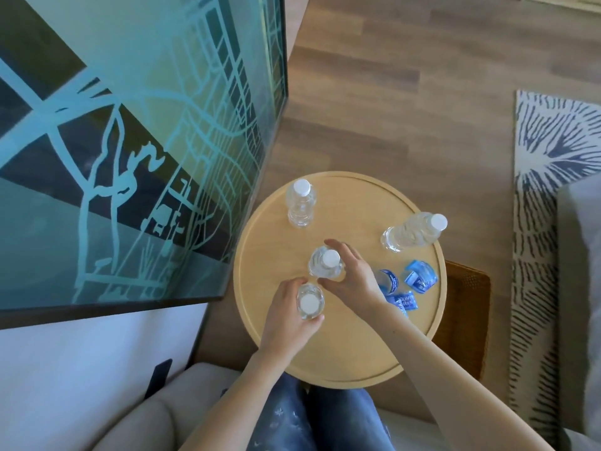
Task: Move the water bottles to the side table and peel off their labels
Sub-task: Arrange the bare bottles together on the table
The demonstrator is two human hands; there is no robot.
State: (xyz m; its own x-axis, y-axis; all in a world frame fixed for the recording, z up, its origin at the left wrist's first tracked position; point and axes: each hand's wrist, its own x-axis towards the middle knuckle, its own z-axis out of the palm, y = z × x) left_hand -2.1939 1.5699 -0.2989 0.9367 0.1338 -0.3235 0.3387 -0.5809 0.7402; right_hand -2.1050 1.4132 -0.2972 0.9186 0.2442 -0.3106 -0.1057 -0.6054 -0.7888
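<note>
Sits over a round wooden table point(341, 353), with knees in jeans point(312, 418) at its near rim. Holds two of four clear, white-capped bottles, all standing on the table and all stripped of labels.

Wraps the left hand point(286, 315) round the near bottle point(309, 302), upright at the table's near-left part, with fingers curled on its left side and thumb across its near side. Cups the right hand point(353, 276) round the mid bottle point(327, 263), upright close to the table's centre, with fingers arched wide over its far side and thumb at its near side. Cannot tell how firmly. Stands these two bottles just beside each other, barely apart.

Touches neither the far bottle point(300, 203), on its base near the table's far-left rim, nor the right bottle point(413, 234), on its base toward the table's right rim. Well apart, both, from the held pair.

On the table's right part, three curled blue labels point(419, 276), loose and close together, one partly hidden behind the right wrist.

Left of the table, a big framed picture point(130, 141) of pale teal lines. Beyond the table and to its right, wood floor point(406, 92) and a patterned rug point(546, 222). Under the table's right rim, a brown chair point(465, 320). At the table's near side, a pale sofa point(156, 415).
</note>
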